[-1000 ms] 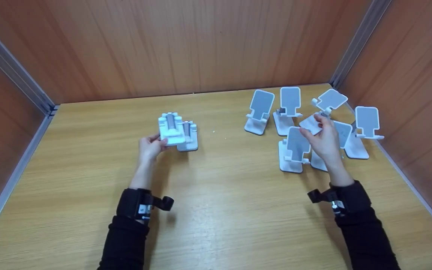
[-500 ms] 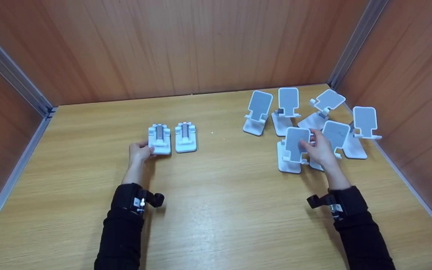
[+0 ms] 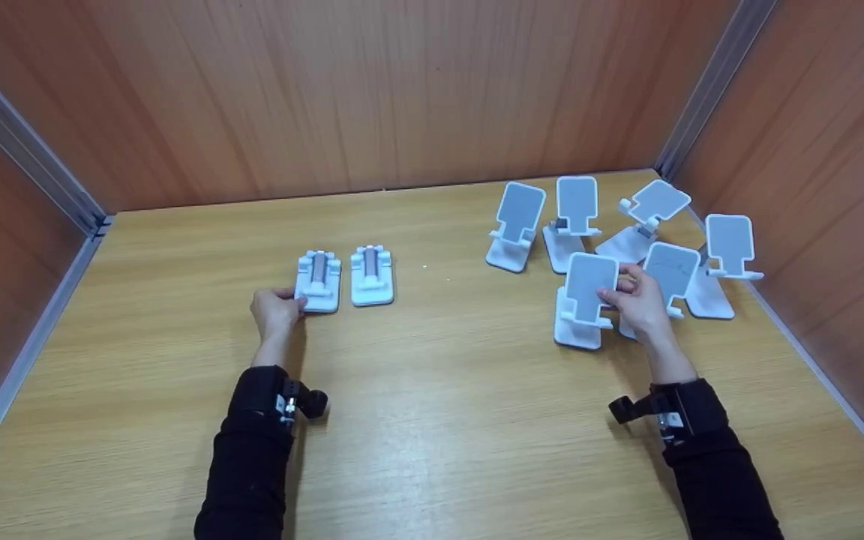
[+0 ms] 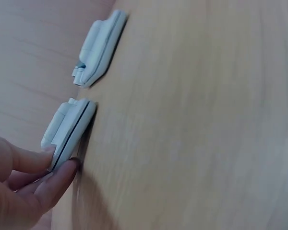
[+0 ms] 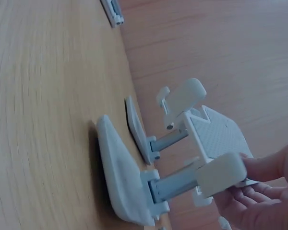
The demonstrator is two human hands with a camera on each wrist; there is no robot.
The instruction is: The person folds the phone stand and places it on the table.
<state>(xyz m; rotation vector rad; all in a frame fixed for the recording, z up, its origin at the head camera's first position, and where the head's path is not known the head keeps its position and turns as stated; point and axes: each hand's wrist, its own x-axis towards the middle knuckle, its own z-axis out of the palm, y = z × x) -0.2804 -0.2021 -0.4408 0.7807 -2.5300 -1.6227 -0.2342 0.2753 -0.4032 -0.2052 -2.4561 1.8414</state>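
Note:
In the head view, two white folded phone stands lie side by side left of centre. My left hand [image 3: 276, 311] pinches the left-hand folded stand [image 3: 318, 283] by its side edge; the left wrist view shows the thumb [image 4: 36, 160] on top and fingers underneath. Beside it lies the other folded stand [image 3: 372, 277], untouched. On the right, my right hand [image 3: 646, 306] grips the upright plate of an unfolded phone stand [image 3: 588, 283] by its right edge, thumb over the grey face. This stand's base [image 5: 125, 175] is low over the table in the right wrist view.
Several more unfolded stands stand close around my right hand, including one [image 3: 673, 264] right behind it and one [image 3: 730, 244] near the right wall. Another stand [image 3: 520, 212] is at the back. Wood-grain panels [image 3: 402, 90] border the table [image 3: 432, 420].
My left hand has moved left and lowered its folded stand onto the table beside the other. My right hand has come down left and taken hold of the front unfolded stand's plate.

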